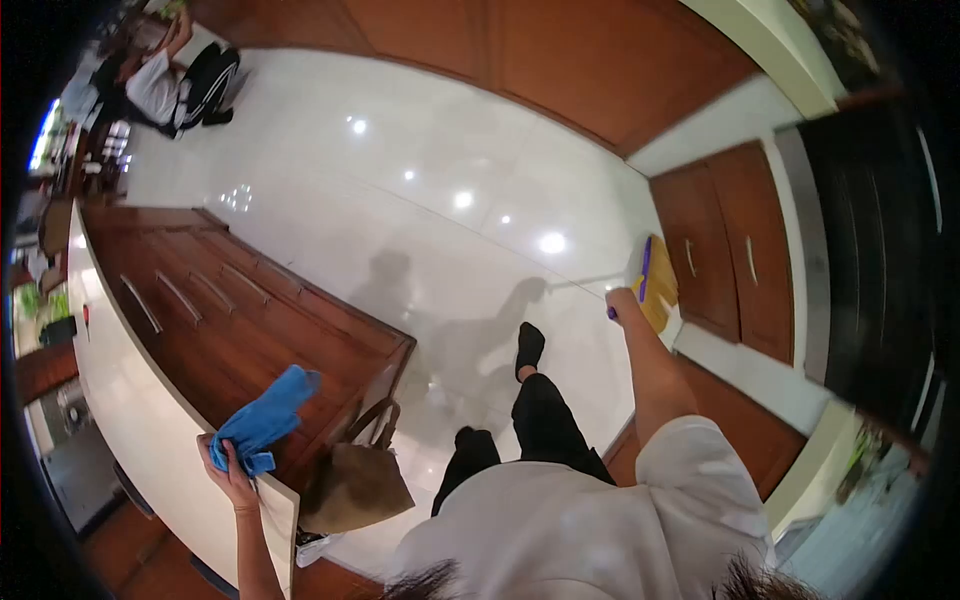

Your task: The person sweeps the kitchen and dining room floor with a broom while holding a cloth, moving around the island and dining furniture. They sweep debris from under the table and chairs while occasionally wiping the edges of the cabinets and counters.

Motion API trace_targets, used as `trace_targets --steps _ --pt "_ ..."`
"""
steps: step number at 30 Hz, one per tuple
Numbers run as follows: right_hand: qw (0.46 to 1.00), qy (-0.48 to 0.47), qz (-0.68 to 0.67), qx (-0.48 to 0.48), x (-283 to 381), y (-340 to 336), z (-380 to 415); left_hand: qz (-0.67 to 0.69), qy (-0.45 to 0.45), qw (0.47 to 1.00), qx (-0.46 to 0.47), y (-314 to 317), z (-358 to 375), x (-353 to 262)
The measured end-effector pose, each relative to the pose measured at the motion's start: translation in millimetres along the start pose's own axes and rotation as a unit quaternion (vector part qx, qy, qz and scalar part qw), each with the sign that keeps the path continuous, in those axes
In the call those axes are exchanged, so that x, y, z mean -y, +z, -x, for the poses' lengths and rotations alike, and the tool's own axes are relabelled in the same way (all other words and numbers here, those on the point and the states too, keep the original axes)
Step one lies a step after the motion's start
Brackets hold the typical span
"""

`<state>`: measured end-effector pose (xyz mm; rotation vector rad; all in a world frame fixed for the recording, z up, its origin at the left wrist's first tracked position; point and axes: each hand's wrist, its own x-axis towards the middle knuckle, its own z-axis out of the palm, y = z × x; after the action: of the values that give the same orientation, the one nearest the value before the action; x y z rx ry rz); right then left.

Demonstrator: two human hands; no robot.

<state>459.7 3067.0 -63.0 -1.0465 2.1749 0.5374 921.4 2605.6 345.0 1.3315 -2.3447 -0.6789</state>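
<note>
Grips the broom (646, 264) in the closed right hand (622, 303), nearer than the left, with bristles (660, 298) just beyond, toward the cabinet (700, 220), and long axis of the head roughly fore-and-aft. Clutches the blue cloth (264, 420) in the left hand (232, 480), beside the countertop (130, 385).

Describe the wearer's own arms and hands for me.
Both the left hand and the right hand are ungloved, with slim fingers and bare forearms; I see no watch or bracelet. A loose, plain white short sleeve covers the right upper arm. The left sleeve is out of view, and rings are too small to tell.
</note>
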Motion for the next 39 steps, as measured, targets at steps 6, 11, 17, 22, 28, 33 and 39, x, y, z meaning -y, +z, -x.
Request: trace_targets --steps 6,11,17,22,28,33,39 --pt "0.926 0.203 -0.316 -0.038 98.5 -82.2 -185.2 -0.011 -0.037 0.999 -0.015 1.5 -8.9 0.3" --pt "0.831 0.217 -0.500 -0.110 223.9 -217.1 -225.6 -0.034 -0.079 0.996 -0.035 1.3 -12.4 0.1" --pt "0.837 0.085 -0.540 -0.022 301.4 -353.7 -228.1 -0.043 -0.074 0.996 -0.035 -1.9 -7.4 12.8" --pt "0.689 -0.121 -0.714 0.018 215.9 -336.5 -199.0 0.035 -0.090 0.993 -0.071 3.3 -5.0 6.9" --pt "0.855 0.000 -0.509 -0.094 29.2 -193.9 61.5 -0.010 -0.052 0.998 -0.023 -10.0 -10.6 -8.2" --pt "0.763 0.295 -0.569 0.084 -55.1 -193.3 350.3 -0.001 -0.051 0.998 -0.022 -12.8 -10.3 -13.2" --pt "0.495 0.400 -0.735 0.233 -81.4 -81.9 335.1 0.015 -0.054 0.998 -0.016 -11.9 -8.0 -6.6"
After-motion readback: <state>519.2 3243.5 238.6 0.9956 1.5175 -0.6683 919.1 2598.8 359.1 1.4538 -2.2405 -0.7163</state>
